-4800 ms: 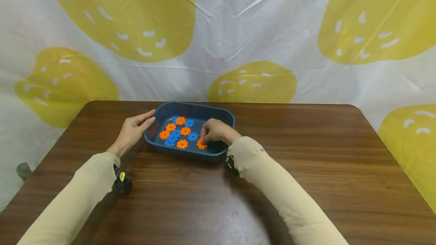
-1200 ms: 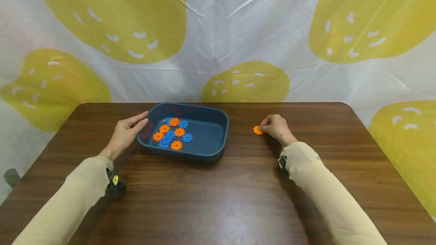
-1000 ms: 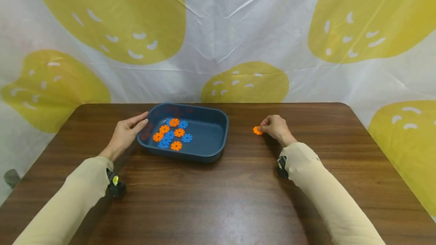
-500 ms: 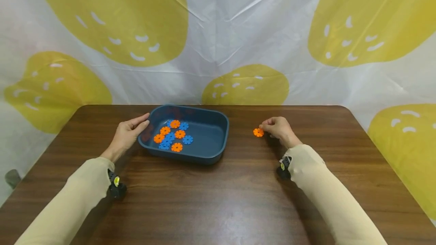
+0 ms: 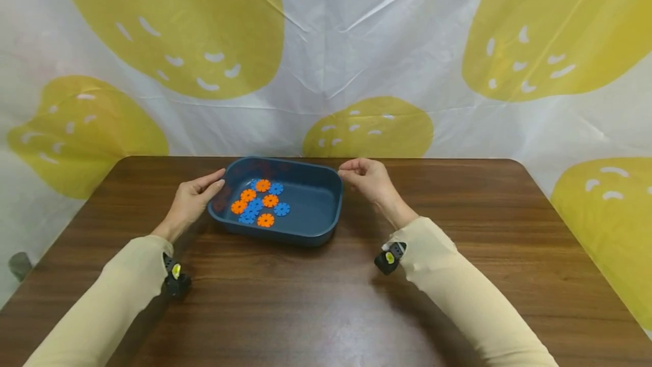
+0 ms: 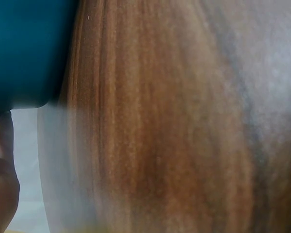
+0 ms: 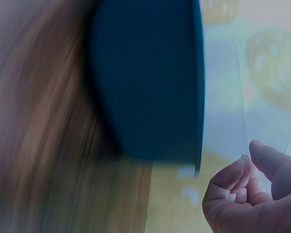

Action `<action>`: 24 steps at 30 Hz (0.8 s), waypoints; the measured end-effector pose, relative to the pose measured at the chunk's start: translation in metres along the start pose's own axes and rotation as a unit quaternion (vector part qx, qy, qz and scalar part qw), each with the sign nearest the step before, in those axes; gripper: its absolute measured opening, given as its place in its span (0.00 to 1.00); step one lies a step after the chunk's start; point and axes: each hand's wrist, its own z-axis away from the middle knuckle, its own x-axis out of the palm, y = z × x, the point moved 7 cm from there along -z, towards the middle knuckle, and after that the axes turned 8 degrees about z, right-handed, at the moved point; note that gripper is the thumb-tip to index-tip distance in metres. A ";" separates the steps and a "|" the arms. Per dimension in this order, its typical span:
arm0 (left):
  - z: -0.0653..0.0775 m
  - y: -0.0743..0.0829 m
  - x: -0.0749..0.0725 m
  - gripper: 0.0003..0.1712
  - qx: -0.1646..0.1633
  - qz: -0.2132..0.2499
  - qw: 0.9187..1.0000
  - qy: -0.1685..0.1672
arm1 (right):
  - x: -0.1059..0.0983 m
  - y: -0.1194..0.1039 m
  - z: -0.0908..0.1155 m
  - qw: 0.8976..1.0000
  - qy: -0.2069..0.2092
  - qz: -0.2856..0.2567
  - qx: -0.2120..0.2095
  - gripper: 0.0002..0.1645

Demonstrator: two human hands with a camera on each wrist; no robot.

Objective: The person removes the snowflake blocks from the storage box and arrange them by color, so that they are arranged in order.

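At the left end of a dark blue plastic tub (image 5: 277,237), my left hand (image 5: 185,205) pinches the rim with thumb and fingertips. In the left wrist view, fingers (image 6: 6,131) reach up to the rim. Several notched plastic discs lie in the tub, some orange (image 5: 265,220), some blue (image 5: 282,209), mostly toward its left side. My right hand (image 5: 374,186) is at the tub's upper right corner, fingers loosely curled and thumb close to the index fingertip. The right wrist view shows this hand (image 7: 247,194) beside the tub wall (image 7: 150,82), with no disc visible in it.
The tub stands near the back edge of a brown wooden table (image 5: 316,310). Behind the table hangs a white cloth (image 5: 331,61) printed with yellow fruit.
My right hand took an orange disc from the tub to the table on the right, then moved back left to the tub's rim. The disc's spot is now covered by that hand.
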 end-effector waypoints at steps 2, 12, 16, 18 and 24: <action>0.000 0.000 0.000 0.28 0.000 0.000 1.000 -0.001 | 0.015 -0.010 0.001 1.000 -0.013 0.000 -0.016 0.14; -0.001 -0.002 -0.001 0.29 -0.003 0.004 1.000 0.001 | 0.088 -0.024 0.003 0.995 -0.087 0.036 -0.013 0.10; 0.000 -0.002 -0.001 0.29 -0.003 0.002 1.000 0.001 | 0.111 -0.020 0.005 0.992 -0.118 0.047 0.006 0.09; 0.000 -0.003 -0.001 0.28 -0.003 0.001 1.000 0.002 | 0.121 -0.019 0.006 0.990 -0.131 0.060 0.012 0.09; -0.001 -0.003 -0.001 0.28 0.006 0.006 1.000 0.005 | 0.138 -0.017 0.002 0.985 -0.139 0.097 0.017 0.08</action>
